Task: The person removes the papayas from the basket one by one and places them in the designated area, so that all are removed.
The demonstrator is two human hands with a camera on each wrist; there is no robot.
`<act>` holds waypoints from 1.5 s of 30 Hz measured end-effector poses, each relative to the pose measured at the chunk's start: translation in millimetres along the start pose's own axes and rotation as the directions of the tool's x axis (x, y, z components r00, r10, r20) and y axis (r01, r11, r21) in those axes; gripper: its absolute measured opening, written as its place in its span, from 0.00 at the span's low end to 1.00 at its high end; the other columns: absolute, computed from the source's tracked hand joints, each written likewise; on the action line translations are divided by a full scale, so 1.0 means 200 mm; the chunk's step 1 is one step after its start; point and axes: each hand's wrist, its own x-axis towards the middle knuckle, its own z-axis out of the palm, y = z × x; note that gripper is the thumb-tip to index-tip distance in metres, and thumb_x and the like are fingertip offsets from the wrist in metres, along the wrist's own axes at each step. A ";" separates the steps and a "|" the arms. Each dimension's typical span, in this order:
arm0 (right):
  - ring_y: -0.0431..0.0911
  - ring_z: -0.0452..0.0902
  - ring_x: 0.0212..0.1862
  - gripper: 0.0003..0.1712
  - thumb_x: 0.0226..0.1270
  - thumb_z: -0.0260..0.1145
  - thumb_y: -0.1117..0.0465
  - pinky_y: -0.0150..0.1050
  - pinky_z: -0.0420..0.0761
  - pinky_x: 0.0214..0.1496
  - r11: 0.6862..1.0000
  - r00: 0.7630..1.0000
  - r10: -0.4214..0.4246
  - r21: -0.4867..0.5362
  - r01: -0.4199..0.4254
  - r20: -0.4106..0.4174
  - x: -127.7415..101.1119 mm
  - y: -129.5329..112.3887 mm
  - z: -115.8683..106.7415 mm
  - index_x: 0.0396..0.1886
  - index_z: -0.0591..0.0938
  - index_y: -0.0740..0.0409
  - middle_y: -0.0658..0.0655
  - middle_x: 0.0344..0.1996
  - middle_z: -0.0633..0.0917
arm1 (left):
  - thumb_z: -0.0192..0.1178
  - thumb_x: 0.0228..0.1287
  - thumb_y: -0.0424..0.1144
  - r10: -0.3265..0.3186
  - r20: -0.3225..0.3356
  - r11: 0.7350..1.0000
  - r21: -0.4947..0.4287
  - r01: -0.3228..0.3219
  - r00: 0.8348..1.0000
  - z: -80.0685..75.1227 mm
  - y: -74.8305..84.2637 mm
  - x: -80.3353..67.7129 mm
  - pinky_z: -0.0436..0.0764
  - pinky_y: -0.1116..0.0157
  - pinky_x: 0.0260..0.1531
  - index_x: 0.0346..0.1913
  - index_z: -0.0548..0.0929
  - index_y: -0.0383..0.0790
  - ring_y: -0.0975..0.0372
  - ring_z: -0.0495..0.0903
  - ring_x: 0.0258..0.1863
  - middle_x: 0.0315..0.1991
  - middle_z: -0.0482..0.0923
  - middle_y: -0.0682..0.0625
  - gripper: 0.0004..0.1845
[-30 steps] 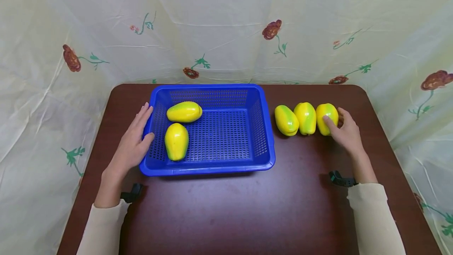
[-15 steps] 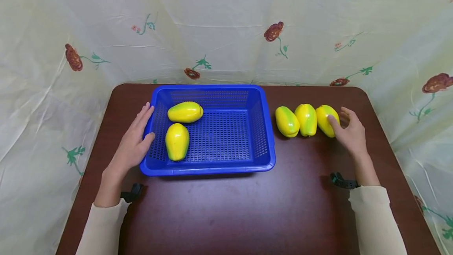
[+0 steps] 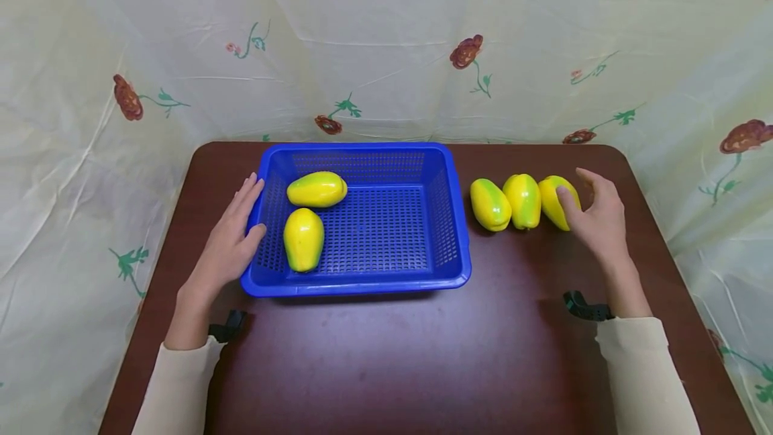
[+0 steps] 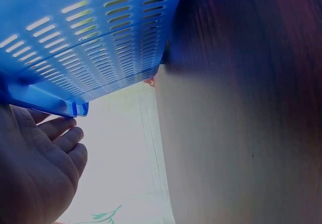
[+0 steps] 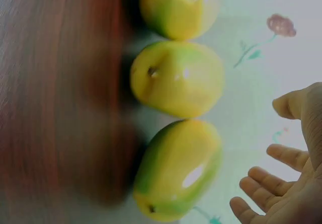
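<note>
A blue perforated plastic basket (image 3: 362, 286) stands left of centre on the table. My left hand (image 3: 226, 247) lies along its left side with straight fingers, and in the left wrist view the fingertips (image 4: 75, 133) are right at the basket's rim. Inside, a yellow papaya (image 3: 317, 189) lies crosswise at the back left, and another papaya (image 3: 304, 240) points forward below it. Right of the basket, three yellow-green papayas (image 3: 523, 201) lie in a row. My right hand (image 3: 604, 223) hovers beside the rightmost papaya (image 5: 178, 171), fingers spread apart and holding nothing.
The brown wooden table (image 3: 386, 361) has rounded far corners. A pale flowered curtain (image 3: 386, 39) hangs behind it and along both sides. Black bands with cameras, such as the right one (image 3: 586, 307), sit on both wrists.
The rightmost papaya turned slightly, its near end swinging right, as my right hand let go of it. The right hand drew away to the right and its fingers opened wider. The left hand stayed put.
</note>
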 end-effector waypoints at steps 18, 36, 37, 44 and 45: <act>0.62 0.71 0.73 0.34 0.78 0.65 0.50 0.43 0.77 0.73 0.991 0.994 -0.107 0.083 0.104 0.030 -0.10 -0.25 -0.03 0.78 0.73 0.55 0.65 0.73 0.75 | 0.49 0.76 0.38 0.029 0.009 0.999 -0.016 -0.029 1.000 0.02 -0.01 0.02 0.49 0.30 0.81 0.87 0.51 0.53 0.46 0.44 0.88 0.89 0.44 0.50 0.40; 0.60 0.70 0.73 0.32 0.76 0.67 0.55 0.70 0.74 0.72 0.951 0.953 -0.273 0.185 0.248 0.129 -0.11 -0.50 0.16 0.75 0.74 0.59 0.66 0.72 0.75 | 0.50 0.76 0.38 0.019 -0.001 1.000 -0.012 -0.019 1.000 0.00 -0.02 0.00 0.50 0.29 0.80 0.87 0.51 0.54 0.46 0.44 0.89 0.89 0.44 0.50 0.40; 0.60 0.70 0.73 0.32 0.76 0.67 0.55 0.69 0.74 0.72 0.949 0.950 -0.282 0.187 0.255 0.135 -0.10 -0.52 0.17 0.75 0.74 0.59 0.65 0.72 0.75 | 0.50 0.76 0.38 0.016 0.000 1.000 -0.013 -0.016 1.000 0.00 -0.02 0.00 0.50 0.28 0.80 0.87 0.51 0.54 0.46 0.44 0.89 0.89 0.44 0.51 0.40; 0.59 0.74 0.68 0.31 0.76 0.67 0.57 0.66 0.76 0.70 0.920 0.912 -0.366 0.221 0.325 0.183 -0.10 -0.61 0.24 0.75 0.75 0.59 0.65 0.71 0.76 | 0.50 0.76 0.38 0.011 -0.001 1.000 -0.010 -0.011 1.000 0.00 -0.02 0.00 0.50 0.28 0.80 0.87 0.51 0.54 0.46 0.44 0.89 0.89 0.44 0.51 0.40; 0.60 0.74 0.70 0.31 0.76 0.67 0.57 0.66 0.76 0.71 0.917 0.908 -0.372 0.225 0.328 0.192 -0.10 -0.62 0.25 0.75 0.74 0.58 0.65 0.71 0.76 | 0.50 0.76 0.38 0.013 -0.003 1.000 -0.011 -0.013 1.000 0.00 -0.02 0.00 0.50 0.28 0.80 0.87 0.51 0.54 0.46 0.45 0.89 0.89 0.44 0.51 0.40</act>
